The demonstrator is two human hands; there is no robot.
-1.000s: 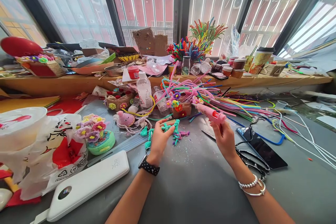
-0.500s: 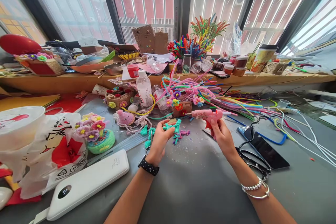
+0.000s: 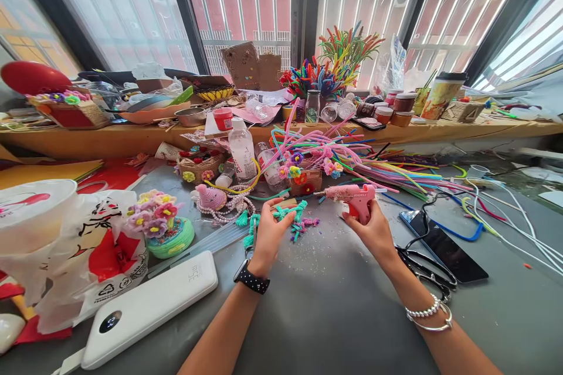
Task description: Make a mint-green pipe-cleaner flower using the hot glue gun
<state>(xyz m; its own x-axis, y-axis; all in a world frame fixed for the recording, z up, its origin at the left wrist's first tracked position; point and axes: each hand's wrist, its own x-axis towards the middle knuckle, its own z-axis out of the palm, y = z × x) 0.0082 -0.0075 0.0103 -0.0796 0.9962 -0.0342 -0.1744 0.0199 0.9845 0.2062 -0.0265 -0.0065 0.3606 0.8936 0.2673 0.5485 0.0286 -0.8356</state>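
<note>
My right hand (image 3: 373, 233) is wrapped round the handle of a pink glue gun (image 3: 352, 194), whose nozzle points left above the table. My left hand (image 3: 269, 229) pinches a teal-green fuzzy craft piece (image 3: 294, 215) between thumb and fingers. Its full shape is partly covered by the hand, and a tan edge shows behind the fingers. Purple fuzzy bits (image 3: 310, 222) lie just right of it. Green tassel-like pieces (image 3: 250, 233) rest beside my left wrist, with a scissors handle partly hidden there. Clear glue sticks (image 3: 206, 246) lie left of that hand.
A white power bank (image 3: 149, 310) and a plastic bag (image 3: 97, 246) occupy the left. A fuzzy flower pot (image 3: 165, 228) stands near them. Phone (image 3: 444, 246), glasses (image 3: 424, 272) and white cables (image 3: 519, 222) lie right. Pipe cleaners (image 3: 378, 161) and bottles (image 3: 241, 149) crowd the back.
My right hand has shifted its grip lower on the glue gun handle, and the gun has moved slightly right. The left hand stays nearly in place at the green piece.
</note>
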